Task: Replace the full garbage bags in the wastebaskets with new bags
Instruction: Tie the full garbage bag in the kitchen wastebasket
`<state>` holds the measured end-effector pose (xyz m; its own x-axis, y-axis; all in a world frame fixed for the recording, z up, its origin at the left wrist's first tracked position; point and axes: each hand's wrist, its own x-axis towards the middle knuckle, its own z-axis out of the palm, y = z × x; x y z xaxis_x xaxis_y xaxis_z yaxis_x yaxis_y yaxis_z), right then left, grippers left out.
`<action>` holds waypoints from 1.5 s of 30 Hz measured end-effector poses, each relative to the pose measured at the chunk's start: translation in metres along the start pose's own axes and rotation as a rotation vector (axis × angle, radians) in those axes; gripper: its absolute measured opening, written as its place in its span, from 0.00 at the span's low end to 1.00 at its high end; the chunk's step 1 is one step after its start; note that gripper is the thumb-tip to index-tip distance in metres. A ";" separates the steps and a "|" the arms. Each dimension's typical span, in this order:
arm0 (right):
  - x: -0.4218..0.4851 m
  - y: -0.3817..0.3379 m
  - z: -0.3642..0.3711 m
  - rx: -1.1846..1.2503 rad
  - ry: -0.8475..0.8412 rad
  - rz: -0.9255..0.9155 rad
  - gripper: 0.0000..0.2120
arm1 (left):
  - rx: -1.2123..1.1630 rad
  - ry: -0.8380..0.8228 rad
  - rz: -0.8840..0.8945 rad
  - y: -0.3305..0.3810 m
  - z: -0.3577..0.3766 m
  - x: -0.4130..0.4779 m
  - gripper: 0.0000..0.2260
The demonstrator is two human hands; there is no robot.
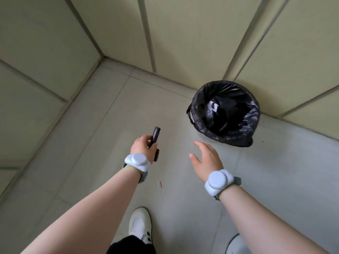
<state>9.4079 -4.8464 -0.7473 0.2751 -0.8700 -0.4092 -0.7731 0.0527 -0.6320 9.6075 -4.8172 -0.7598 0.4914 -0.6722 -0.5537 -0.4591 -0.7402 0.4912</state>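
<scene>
A round wastebasket point(236, 132) lined with a black garbage bag stands on the floor against the right wall. Dark rubbish with a white mark point(214, 107) lies inside it. My left hand point(144, 147) grips a thin black roll of new bags point(156, 134), which sticks out above and below my fingers. My right hand point(206, 158) hovers with straight, spread fingers just below and left of the wastebasket, apart from it and holding nothing.
Pale tiled walls point(183, 33) meet in a corner point(102, 56) at the upper left. The grey tiled floor point(102, 125) has a small pink scrap point(160, 184) near my left wrist. My white shoes point(140, 224) stand at the bottom.
</scene>
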 end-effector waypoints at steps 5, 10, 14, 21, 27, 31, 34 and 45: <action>0.054 0.037 0.076 -0.031 -0.027 -0.058 0.22 | 0.120 -0.003 -0.054 -0.054 0.058 0.072 0.06; 0.105 0.081 0.139 -0.090 -0.053 -0.131 0.24 | 0.188 -0.034 -0.088 -0.107 0.117 0.147 0.13; 0.126 0.103 0.164 -0.099 -0.069 -0.150 0.24 | 0.242 -0.072 -0.071 -0.141 0.143 0.178 0.14; 0.131 0.112 0.164 -0.103 -0.024 -0.198 0.24 | 0.331 -0.109 -0.097 -0.144 0.146 0.194 0.19; 0.120 0.091 0.123 -0.059 0.118 -0.318 0.23 | 0.040 0.019 0.192 -0.057 0.125 0.186 0.17; 0.108 0.078 0.086 -0.040 0.249 -0.434 0.24 | -0.282 -0.016 0.346 0.023 0.120 0.175 0.23; 0.096 0.085 0.050 -0.039 0.394 -0.479 0.21 | -0.401 -0.112 0.388 0.073 0.130 0.149 0.21; 0.081 0.168 -0.059 -0.280 0.595 -0.301 0.15 | -0.228 -0.050 0.312 0.102 0.147 0.115 0.06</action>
<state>9.2662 -4.9369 -0.8478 0.2032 -0.9506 0.2347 -0.8523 -0.2897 -0.4355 9.5081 -4.9682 -0.8720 0.3146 -0.8683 -0.3836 -0.4021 -0.4880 0.7747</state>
